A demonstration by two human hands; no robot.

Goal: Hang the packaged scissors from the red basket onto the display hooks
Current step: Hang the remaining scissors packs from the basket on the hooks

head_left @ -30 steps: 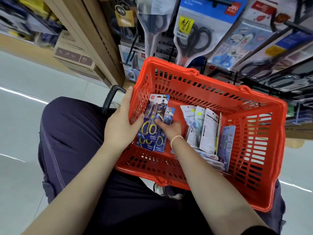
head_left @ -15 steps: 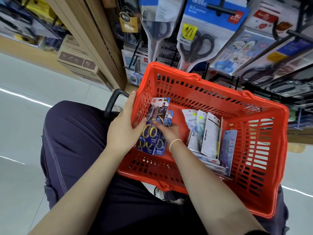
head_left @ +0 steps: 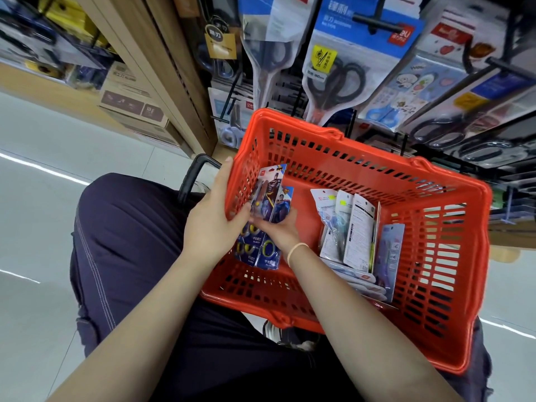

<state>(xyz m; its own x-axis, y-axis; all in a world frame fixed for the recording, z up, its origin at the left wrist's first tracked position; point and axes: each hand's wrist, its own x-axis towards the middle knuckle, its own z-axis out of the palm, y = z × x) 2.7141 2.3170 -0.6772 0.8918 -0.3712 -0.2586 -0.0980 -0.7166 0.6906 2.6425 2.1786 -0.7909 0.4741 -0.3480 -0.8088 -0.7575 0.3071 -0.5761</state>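
Right grip now clasps lifted scissor packs.

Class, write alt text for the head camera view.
Both hands reach into a red basket on the person's lap: the right hand grips superhero-printed scissors packs, the left hand holds the basket's side. More packs stand at its right; packaged scissors hang on display hooks beyond.

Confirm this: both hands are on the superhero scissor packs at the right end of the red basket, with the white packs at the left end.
Reversed. The head view shows the left hand and right hand on the superhero scissor packs at the left end of the red basket; the white packs stand toward the right.
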